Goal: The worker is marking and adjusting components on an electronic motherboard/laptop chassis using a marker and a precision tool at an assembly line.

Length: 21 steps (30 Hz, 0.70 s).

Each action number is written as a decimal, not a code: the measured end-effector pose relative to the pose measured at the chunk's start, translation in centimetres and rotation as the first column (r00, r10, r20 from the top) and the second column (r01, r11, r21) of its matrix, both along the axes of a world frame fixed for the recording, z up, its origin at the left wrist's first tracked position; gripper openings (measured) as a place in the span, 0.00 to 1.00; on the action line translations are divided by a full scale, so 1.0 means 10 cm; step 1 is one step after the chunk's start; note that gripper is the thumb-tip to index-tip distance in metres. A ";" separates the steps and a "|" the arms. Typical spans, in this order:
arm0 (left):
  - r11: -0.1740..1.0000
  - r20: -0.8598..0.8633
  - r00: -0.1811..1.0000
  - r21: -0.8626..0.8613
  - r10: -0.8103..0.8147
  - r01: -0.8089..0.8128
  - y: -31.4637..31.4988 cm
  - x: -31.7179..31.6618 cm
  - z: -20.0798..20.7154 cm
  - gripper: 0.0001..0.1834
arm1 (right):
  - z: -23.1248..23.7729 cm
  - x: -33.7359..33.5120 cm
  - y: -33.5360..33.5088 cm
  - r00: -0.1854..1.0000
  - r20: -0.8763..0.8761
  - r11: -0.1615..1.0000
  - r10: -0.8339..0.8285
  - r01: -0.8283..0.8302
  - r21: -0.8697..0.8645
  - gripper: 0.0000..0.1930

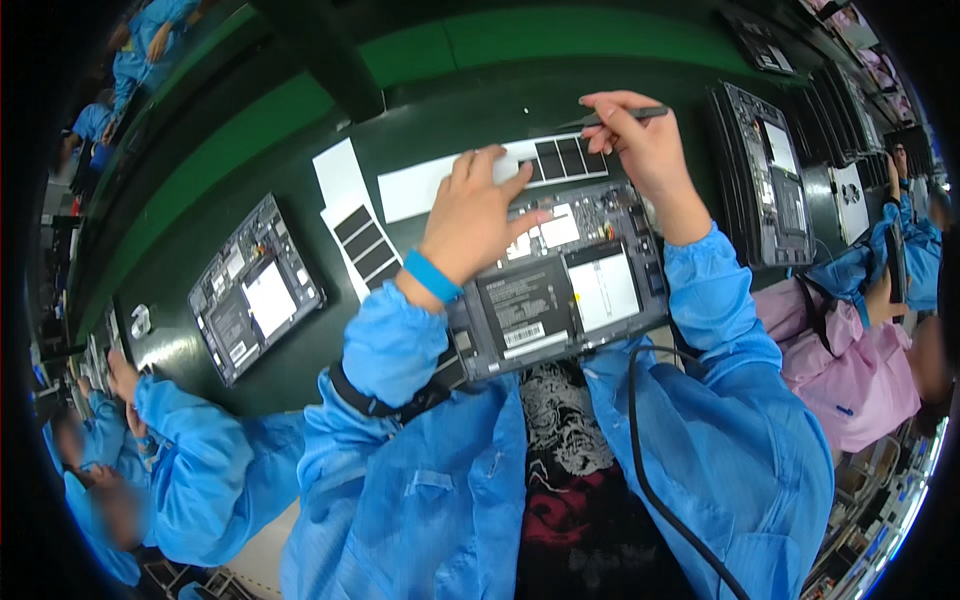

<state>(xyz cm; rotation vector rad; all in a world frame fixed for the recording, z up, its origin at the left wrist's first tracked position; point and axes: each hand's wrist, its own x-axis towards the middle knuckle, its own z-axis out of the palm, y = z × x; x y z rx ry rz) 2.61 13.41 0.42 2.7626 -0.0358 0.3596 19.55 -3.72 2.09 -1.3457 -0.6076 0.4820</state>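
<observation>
Dark tweezers (pixel 648 114) are pinched in my right hand (pixel 645 150), their thin tip pointing left above a white backing strip (pixel 405 195). Black rectangular pads (pixel 553 160) sit in a row on the right part of that strip. My left hand (pixel 470 215), with a blue band at its wrist, lies spread with fingertips on the strip and the thumb over the device below. Under both hands is an opened laptop base (pixel 465 345) with its circuit board, a black battery (pixel 522 302) and a white rectangular panel (pixel 605 288) exposed.
Another opened laptop base (pixel 255 285) lies to the left, near a second white sheet (pixel 335 170) and strip with black pads (pixel 365 240). Stacked laptop bases (pixel 765 180) stand on the right. Co-workers in blue (pixel 215 460) and pink (pixel 840 370) sit on either side. A black cable (pixel 635 420) hangs before me.
</observation>
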 end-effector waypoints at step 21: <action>0.713 -0.409 0.910 -0.619 0.068 -0.331 -0.15 -0.11 0.18 0.17 | -0.03 -0.60 -0.30 0.986 -0.090 0.986 0.144 -0.151 -0.075 0.07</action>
